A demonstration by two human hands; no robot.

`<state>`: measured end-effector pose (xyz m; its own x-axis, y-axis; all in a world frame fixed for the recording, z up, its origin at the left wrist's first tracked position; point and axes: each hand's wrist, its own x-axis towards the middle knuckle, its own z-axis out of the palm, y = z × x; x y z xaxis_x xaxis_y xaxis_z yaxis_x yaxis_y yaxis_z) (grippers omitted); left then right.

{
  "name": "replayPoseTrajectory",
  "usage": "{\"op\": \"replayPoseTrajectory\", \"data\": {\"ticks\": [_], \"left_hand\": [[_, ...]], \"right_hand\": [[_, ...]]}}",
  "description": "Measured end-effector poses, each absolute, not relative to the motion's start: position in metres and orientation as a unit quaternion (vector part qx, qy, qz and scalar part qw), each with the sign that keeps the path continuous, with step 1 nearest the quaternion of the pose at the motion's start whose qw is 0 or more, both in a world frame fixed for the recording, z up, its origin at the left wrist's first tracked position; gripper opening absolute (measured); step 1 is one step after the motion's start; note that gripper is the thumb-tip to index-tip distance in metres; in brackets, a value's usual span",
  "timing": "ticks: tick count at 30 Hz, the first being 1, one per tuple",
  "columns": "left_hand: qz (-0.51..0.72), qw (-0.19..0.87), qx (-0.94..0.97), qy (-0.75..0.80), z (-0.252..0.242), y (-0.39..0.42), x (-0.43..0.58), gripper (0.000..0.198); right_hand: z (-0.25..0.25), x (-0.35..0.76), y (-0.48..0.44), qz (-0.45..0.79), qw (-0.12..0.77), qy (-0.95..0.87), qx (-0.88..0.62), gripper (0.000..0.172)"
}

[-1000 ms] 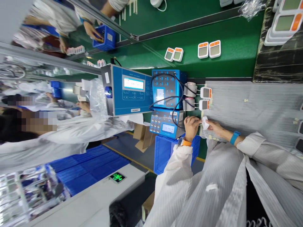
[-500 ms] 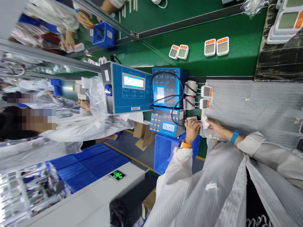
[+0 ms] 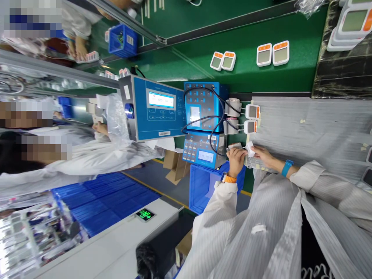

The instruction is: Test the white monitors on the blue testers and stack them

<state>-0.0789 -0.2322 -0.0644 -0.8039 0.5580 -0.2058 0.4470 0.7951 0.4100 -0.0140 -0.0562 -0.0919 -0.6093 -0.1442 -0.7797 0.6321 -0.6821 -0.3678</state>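
My left hand [image 3: 236,160], with an orange watch band at the wrist, is closed over a grey cuff roll [image 3: 235,145] beside the blue tester. Just to its right, my right hand [image 3: 263,155], with a blue wristband, pinches a small white monitor unit [image 3: 250,148] at the edge of the grey mat [image 3: 305,124]. Above them, two more white and orange monitors [image 3: 252,119] lie connected to two grey cuff rolls [image 3: 232,116]. Black hoses run from these rolls to the blue test boxes [image 3: 203,106].
A larger blue instrument [image 3: 154,108] with a lit screen stands left of the test boxes. Several monitors [image 3: 250,56] lie on the green conveyor [image 3: 290,77]; more are stacked top right [image 3: 348,27]. A blue bin [image 3: 203,186] sits below. Other people in white coats work at the left.
My left hand has slid slightly down off the grey cuff roll, which now shows above it. My right hand still holds the white unit. The view has shifted a little.
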Motion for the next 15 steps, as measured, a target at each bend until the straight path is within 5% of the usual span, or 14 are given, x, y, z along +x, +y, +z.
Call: {"op": "replayPoseTrajectory", "data": {"ticks": [7, 15], "left_hand": [[0.193, 0.154, 0.233, 0.941, -0.0650, -0.2284, -0.0764, 0.020], [0.198, 0.145, 0.269, 0.932, -0.0658, -0.2323, -0.0807, 0.024]], "right_hand": [[-0.0888, -0.0163, -0.0569, -0.831, 0.231, 0.335, 0.378, 0.054], [-0.0828, -0.0171, -0.0577, -0.845, 0.236, 0.300, 0.375, 0.047]]}}
